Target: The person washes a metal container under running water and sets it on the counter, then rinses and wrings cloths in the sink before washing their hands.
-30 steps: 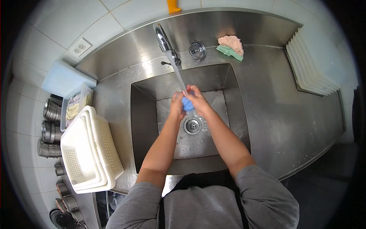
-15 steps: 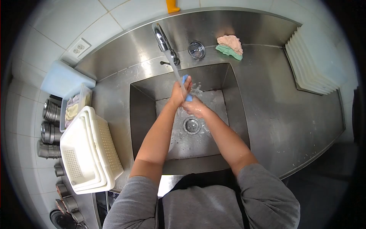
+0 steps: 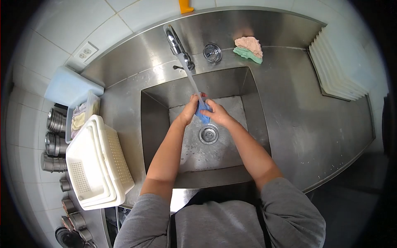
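Observation:
A blue cloth [image 3: 203, 115] hangs between my two hands in the sink [image 3: 198, 161], under the running water. My left hand [image 3: 190, 110] grips it from the left side. My right hand [image 3: 217, 113] holds it from the right, fingers on its upper part. Water streams from the chrome faucet [image 3: 175, 43] onto the cloth and hands. Below the cloth's lower end is the round drain [image 3: 209, 134]. Parts of the cloth are hidden by my fingers.
On the back ledge lie a chrome strainer [image 3: 212, 53] and pink and green cloths [image 3: 249, 48]. White stacked baskets [image 3: 99, 165] and a clear bin of cloths [image 3: 82, 113] stand left. White boards [image 3: 337, 68] stand in a rack at right. Metal containers [image 3: 53, 142] line the left wall.
Before, the cloth was bunched tightly between both hands, one above the other. Now it hangs looser, and my hands are side by side, the left one slightly lower.

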Demonstrator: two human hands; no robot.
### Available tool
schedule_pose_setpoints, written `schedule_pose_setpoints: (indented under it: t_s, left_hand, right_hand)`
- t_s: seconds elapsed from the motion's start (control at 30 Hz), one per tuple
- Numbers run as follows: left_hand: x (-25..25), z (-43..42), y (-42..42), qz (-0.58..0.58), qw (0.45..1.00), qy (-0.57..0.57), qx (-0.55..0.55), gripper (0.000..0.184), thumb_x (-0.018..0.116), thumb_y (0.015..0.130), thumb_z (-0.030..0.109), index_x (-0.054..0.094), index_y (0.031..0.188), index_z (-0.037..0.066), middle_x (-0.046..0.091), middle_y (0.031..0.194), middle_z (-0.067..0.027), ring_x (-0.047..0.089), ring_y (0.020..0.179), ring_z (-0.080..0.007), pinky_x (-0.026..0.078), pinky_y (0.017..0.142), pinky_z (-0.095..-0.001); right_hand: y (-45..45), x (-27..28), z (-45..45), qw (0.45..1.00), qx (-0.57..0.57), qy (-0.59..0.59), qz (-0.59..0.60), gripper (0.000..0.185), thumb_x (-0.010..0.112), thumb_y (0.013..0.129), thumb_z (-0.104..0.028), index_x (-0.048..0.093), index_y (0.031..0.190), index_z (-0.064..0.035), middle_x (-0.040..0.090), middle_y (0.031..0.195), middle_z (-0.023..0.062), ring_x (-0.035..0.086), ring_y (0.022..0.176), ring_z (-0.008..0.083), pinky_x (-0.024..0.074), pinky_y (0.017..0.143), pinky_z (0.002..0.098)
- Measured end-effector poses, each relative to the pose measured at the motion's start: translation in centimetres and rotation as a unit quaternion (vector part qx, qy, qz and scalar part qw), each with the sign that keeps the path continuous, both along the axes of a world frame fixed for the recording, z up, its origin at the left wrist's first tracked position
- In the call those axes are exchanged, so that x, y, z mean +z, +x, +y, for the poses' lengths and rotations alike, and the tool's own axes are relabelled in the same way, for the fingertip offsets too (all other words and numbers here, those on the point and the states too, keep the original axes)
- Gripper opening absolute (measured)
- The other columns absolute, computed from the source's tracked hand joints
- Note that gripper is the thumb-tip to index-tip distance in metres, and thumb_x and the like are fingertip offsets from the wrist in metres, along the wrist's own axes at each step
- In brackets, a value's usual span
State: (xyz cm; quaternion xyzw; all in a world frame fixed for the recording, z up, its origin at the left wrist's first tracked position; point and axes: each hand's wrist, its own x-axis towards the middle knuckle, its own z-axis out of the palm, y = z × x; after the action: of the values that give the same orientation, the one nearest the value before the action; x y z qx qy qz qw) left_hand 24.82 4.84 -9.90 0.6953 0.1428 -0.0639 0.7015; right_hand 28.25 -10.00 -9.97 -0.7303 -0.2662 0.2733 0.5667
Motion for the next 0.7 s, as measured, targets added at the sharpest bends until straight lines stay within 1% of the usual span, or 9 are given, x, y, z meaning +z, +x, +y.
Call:
schedule_pose_setpoints:
  t_s: [0.2,0.27,0.33,0.4,0.47,0.53,0.57,0.6,0.7]
  left_hand:
    - [3.6,-0.1,-3.0,-0.004,1.0,0.005,-0.018,0.026,0.052,0.081,0.022,0.048,0.102,0.006,0.053,0.083,-0.0001,0.049,0.076,-0.0082,0.039,0.07,-0.0219]
    - [3.7,0.3,-3.6,0.039,0.991,0.084,-0.095,0.016,0.059,0.076,0.016,0.053,0.087,0.005,0.051,0.067,0.0035,0.047,0.062,-0.0062,0.038,0.057,-0.0196]
    - [3.8,0.0,-3.5,0.076,0.993,0.063,-0.069,0.016,0.058,0.077,0.018,0.053,0.086,0.005,0.052,0.07,0.0033,0.048,0.063,-0.0063,0.039,0.058,-0.0198]
    - [3.0,-0.5,-3.3,0.117,0.992,0.041,-0.04,0.017,0.058,0.079,0.02,0.053,0.084,0.004,0.054,0.072,0.003,0.048,0.064,-0.0064,0.039,0.06,-0.02]
    - [1.0,-1.3,-2.5,-0.042,0.99,0.119,0.062,0.013,0.057,0.079,0.018,0.053,0.084,0.006,0.053,0.069,0.0038,0.047,0.06,-0.0064,0.038,0.058,-0.0201]
    - [2.1,-3.2,-2.7,-0.067,0.984,0.154,0.063,0.014,0.057,0.077,0.014,0.053,0.086,0.005,0.051,0.074,-0.0002,0.047,0.066,-0.0089,0.038,0.057,-0.021]
    - [1.7,-3.8,-2.8,-0.103,0.955,0.273,0.054,0.016,0.057,0.076,0.012,0.052,0.089,0.004,0.05,0.078,-0.0028,0.047,0.072,-0.011,0.039,0.058,-0.0217]
    - [1.2,-4.5,-3.0,-0.137,0.91,0.388,0.043,0.02,0.056,0.075,0.009,0.051,0.093,0.003,0.048,0.083,-0.0055,0.047,0.077,-0.0131,0.039,0.058,-0.0224]
    - [-0.6,-6.0,-4.8,-0.167,0.94,0.298,-0.015,0.032,0.055,0.072,0.003,0.047,0.103,0.001,0.045,0.089,-0.008,0.046,0.085,-0.0178,0.043,0.055,-0.0233]
  right_hand:
    - [1.6,0.1,-1.6,0.977,-0.042,0.163,0.13,0.018,0.062,0.069,-0.008,0.046,0.079,-0.0076,0.049,0.071,-0.0013,0.047,0.067,0.0074,0.0383,0.06,0.0226]
    - [2.4,-0.1,-2.4,0.98,-0.129,0.105,0.109,0.019,0.062,0.067,-0.006,0.047,0.079,-0.007,0.049,0.07,-0.0013,0.047,0.067,0.0076,0.0385,0.06,0.0227]
    - [3.1,-3.2,-1.9,0.985,-0.125,0.079,0.085,0.029,0.069,0.06,-0.013,0.049,0.08,-0.0065,0.051,0.075,0.0024,0.049,0.069,0.0113,0.0389,0.062,0.0242]
    - [2.7,-4.9,-1.2,0.953,-0.278,-0.039,-0.115,0.035,0.069,0.061,-0.011,0.046,0.087,-0.0044,0.05,0.081,0.003,0.049,0.07,0.011,0.0407,0.062,0.0242]
    - [1.8,-4.4,-0.8,0.953,-0.274,-0.076,-0.104,0.048,0.071,0.061,-0.023,0.044,0.097,-0.0048,0.049,0.092,0.0064,0.05,0.079,0.0139,0.0416,0.066,0.026]
    - [0.3,0.1,-0.7,0.925,-0.238,0.001,0.295,0.055,0.067,0.065,-0.036,0.043,0.105,-0.0074,0.048,0.098,0.007,0.049,0.088,0.0163,0.0415,0.07,0.0284]
    - [0.0,1.0,-0.6,0.899,-0.234,0.037,0.368,0.056,0.06,0.07,-0.044,0.041,0.11,-0.0106,0.049,0.099,0.0054,0.048,0.092,0.0163,0.0411,0.073,0.0302]
    - [-0.4,1.5,-0.6,0.899,-0.234,0.037,0.368,0.056,0.06,0.07,-0.044,0.041,0.11,-0.0106,0.049,0.099,0.0054,0.048,0.092,0.0163,0.0411,0.073,0.0302]
    - [-1.0,0.8,-0.7,0.929,-0.11,0.152,0.32,0.036,0.055,0.08,-0.029,0.044,0.107,-0.0077,0.051,0.098,0.0059,0.05,0.09,0.0152,0.0422,0.074,0.0306]
